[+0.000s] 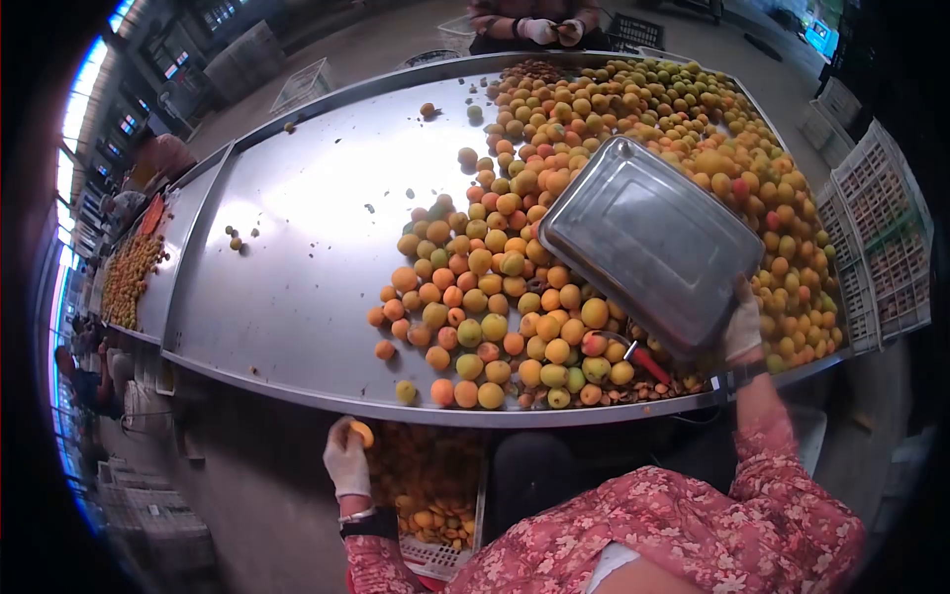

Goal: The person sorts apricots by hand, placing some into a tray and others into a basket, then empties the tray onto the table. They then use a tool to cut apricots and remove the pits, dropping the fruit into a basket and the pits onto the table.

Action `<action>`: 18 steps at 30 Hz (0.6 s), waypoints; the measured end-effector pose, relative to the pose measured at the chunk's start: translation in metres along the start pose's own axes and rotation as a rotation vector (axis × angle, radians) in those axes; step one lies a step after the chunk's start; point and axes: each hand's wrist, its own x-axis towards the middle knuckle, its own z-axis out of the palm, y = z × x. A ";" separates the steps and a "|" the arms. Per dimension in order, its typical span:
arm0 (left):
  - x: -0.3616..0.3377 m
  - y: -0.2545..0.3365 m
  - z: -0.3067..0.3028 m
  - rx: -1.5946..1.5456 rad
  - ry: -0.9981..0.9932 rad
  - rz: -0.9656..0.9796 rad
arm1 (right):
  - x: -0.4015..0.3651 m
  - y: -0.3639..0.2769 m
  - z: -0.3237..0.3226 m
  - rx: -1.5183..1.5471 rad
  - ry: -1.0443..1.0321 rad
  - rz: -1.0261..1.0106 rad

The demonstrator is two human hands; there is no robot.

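Observation:
My left hand [346,460], in a white glove, is closed on an apricot half [363,434] just off the table's front edge. Below and right of it stands a white plastic crate [430,556] of halved apricots [435,520]. My gloved right hand [742,325] grips the near right corner of a rectangular metal tray [653,238]. The tray is tilted over the heap, its underside facing me. Whole apricots [480,262], orange to green, cover the right part of the metal table [297,287]. A red-handled tool [649,363] with a curved metal end lies among them near my right hand.
Brown scraps [648,389] lie along the front rim. Across the table, a person's gloved hands [552,32] hold something small. White crates [876,233] stand at the right. At far left are another apricot-laden table [188,213] and more people.

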 end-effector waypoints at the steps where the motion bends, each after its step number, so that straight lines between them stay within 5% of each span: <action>1: -0.015 0.001 -0.005 0.142 -0.054 -0.044 | 0.002 -0.002 -0.001 0.053 -0.015 0.039; 3: -0.039 0.013 -0.008 0.482 -0.115 -0.011 | 0.000 -0.008 0.004 0.105 -0.038 0.073; 5: -0.028 0.006 -0.005 0.481 0.013 0.321 | -0.005 -0.015 0.013 0.169 -0.101 0.135; 9: 0.021 0.063 0.018 0.298 0.175 0.468 | -0.018 -0.031 0.040 0.313 -0.252 0.211; 11: 0.054 0.080 0.042 0.221 0.102 0.513 | -0.027 -0.037 0.057 0.287 -0.260 0.177; 18: 0.152 0.102 0.115 0.090 -0.191 0.131 | -0.012 -0.034 0.017 0.155 -0.126 0.148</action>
